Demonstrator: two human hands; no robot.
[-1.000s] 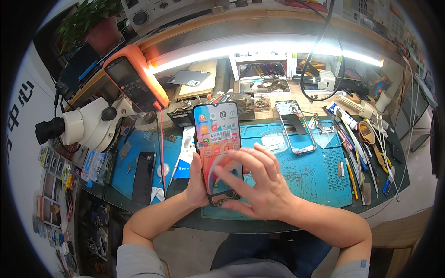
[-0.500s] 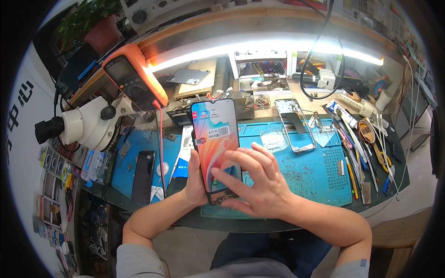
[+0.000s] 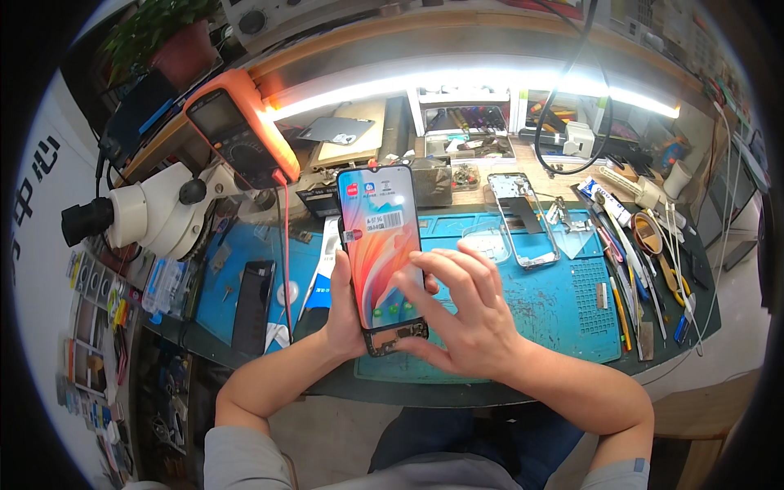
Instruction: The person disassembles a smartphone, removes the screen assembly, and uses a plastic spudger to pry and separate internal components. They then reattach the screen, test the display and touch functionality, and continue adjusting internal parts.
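My left hand is wrapped round a phone, gripping it by its lower left side, with fingertips showing past its right edge. The phone's front panel carries a red, orange and blue pattern and a white label. At its lower end a strip of exposed board sticks out. My right hand hovers over the lower right of the panel, fingers apart and thumb near the exposed strip. Whether its fingertips touch the phone I cannot tell.
A blue work mat lies under my hands. An empty phone frame is behind on the right, beside hand tools. At left are a dark phone, a microscope and an orange multimeter, its red lead hanging down.
My right hand has drawn back slightly rightward from the panel, its thumb and index finger no longer reaching across it. The panel faces me with less glare. My left hand keeps hold.
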